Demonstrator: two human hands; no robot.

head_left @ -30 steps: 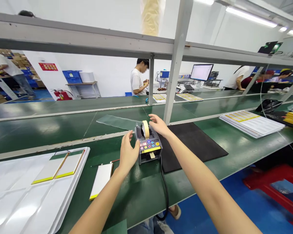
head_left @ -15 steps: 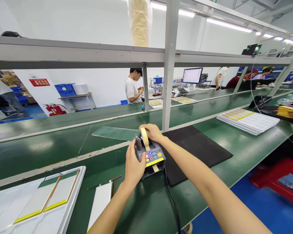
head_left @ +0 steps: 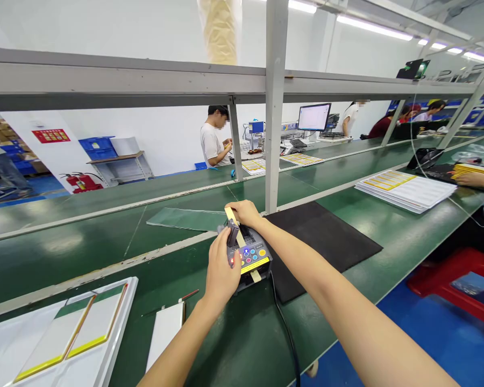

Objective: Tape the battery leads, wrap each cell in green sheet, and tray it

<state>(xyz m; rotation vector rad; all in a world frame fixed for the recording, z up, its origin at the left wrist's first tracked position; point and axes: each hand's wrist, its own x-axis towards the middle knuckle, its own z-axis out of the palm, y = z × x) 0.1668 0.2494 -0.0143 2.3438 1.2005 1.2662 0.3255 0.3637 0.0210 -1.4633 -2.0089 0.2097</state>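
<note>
A grey automatic tape dispenser (head_left: pixel 248 260) with coloured buttons and a yellow label stands on the green bench. A short tape end sticks out at its front. My left hand (head_left: pixel 222 269) grips its left side, the thumb near the buttons and the fingertips at a dark grey upright part (head_left: pixel 233 234). My right hand (head_left: pixel 244 212) reaches to the back of the machine, its fingers closed on the cream tape roll (head_left: pixel 230 216), from which a strip runs down into the dispenser. The far fingertips are partly hidden.
A black mat (head_left: pixel 326 236) lies right of the dispenser; a black cable (head_left: pixel 283 317) runs toward the front edge. Flat white battery cells with yellow edges (head_left: pixel 99 320) lie on a white tray at left. A shelf post (head_left: pixel 273 134) rises behind the dispenser. A co-worker's hand (head_left: pixel 474 180) is far right.
The tape roll and the grey upright part have tilted, so the roll shows narrower and the part leans further right over the dispenser. Both hands stay on the machine; the view has shifted slightly.
</note>
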